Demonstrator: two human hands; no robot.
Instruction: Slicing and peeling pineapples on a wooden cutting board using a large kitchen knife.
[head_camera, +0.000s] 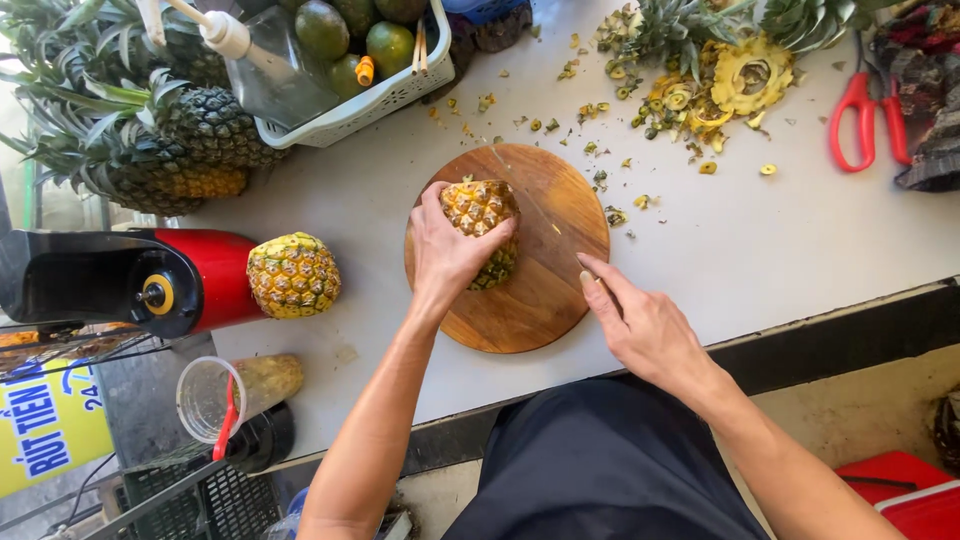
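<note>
- Head view: left hand (447, 250) clasps a pineapple (482, 222) in its grip, on a round wooden cutting board (540, 300) on the surface (760, 250).
- Right hand (640, 325) grasps a knife (535, 205), its blade running behind the fruit.

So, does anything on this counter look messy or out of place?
Yes: pineapple peel scraps lie scattered over the white counter beyond the round cutting board. The red scissors sit at the edge of that mess.
</note>
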